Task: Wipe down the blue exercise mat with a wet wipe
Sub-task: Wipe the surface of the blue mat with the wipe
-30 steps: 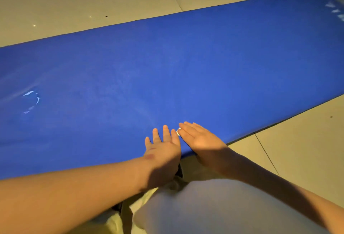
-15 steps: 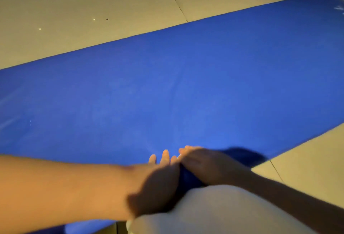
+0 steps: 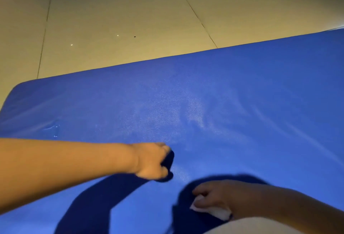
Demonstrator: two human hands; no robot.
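Dim, warm light is tinting the floor [image 3: 130, 19] yellowish, while a stronger light is striking the blue mat [image 3: 242, 85] and raising a speckled sheen across its middle. Hard, dark shadows are falling beneath the left hand [image 3: 150, 160] and forearm and around the right hand [image 3: 219, 198], which is shading a pale wet wipe [image 3: 214, 212]. Motion blur is softening both hands, and the wide lens is curving the mat's edges.

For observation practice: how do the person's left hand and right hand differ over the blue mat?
The left hand is curled with nothing visible in it; the right hand grips a white wipe. The left hand lies farther up the mat; the right hand nearer the person. Both are over the mat.
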